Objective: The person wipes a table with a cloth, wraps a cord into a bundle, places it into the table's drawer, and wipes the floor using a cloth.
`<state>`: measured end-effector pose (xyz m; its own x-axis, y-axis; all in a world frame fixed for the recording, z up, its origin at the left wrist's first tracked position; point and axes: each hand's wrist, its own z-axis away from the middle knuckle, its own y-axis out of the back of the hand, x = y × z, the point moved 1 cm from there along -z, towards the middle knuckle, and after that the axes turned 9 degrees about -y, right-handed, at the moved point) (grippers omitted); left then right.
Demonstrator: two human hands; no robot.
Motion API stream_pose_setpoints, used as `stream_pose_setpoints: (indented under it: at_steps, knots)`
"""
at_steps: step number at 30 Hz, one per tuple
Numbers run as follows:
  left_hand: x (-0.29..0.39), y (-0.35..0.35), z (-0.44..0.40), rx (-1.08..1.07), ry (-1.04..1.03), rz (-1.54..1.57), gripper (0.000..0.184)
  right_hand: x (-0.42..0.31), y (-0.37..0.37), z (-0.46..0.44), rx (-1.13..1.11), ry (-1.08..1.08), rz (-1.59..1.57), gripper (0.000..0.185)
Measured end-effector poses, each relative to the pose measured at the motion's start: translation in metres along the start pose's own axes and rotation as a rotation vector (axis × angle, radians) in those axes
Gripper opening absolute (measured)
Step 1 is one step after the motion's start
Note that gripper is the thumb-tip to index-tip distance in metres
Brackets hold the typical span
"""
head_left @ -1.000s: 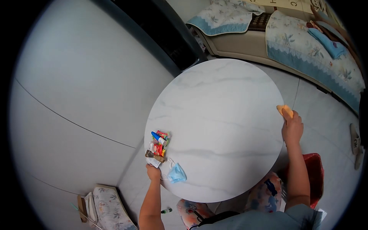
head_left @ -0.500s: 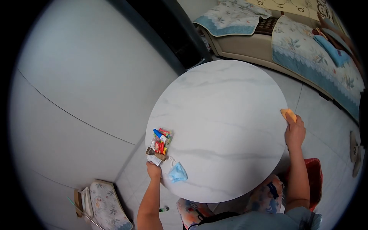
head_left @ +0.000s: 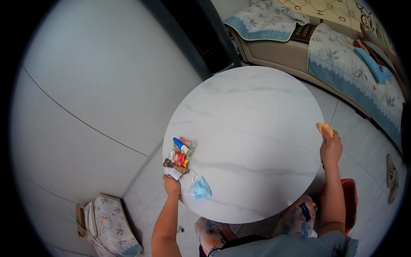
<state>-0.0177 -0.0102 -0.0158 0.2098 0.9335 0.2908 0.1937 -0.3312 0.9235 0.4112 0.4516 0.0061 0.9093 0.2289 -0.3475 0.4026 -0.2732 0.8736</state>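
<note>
At the right rim of the round white marbled table (head_left: 252,128), my right hand (head_left: 332,150) is closed on a yellow-orange cloth (head_left: 325,129), which is folded small. My left hand (head_left: 172,185) is at the left rim, closed around the table edge, with some fingers hidden. Just beyond it lies a pile of small things: a blue-and-white tube (head_left: 181,146), red packets (head_left: 180,159), a brown strip-like item (head_left: 175,166) and a white packet (head_left: 173,173). A light blue face mask (head_left: 200,188) rests to the right of that hand.
A red bin (head_left: 350,203) stands beside my right forearm. Beyond the table is a sofa with a floral cover (head_left: 334,55). A dark tall unit (head_left: 209,47) and a large pale panel (head_left: 107,77) border the left. Slippers (head_left: 391,175) lie on the floor.
The view has shifted and turned slightly. Both hands keep nearly the same places at the table's rim, and the cloth stays in my right hand.
</note>
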Motion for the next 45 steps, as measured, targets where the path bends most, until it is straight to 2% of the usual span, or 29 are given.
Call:
stream_pose_setpoints:
  at_steps: [45]
  knots:
    - [-0.0013,-0.0016,-0.0018,-0.008,0.01,-0.001,0.03,-0.0024,0.0031,0.0005,-0.013,-0.017,-0.004,0.038]
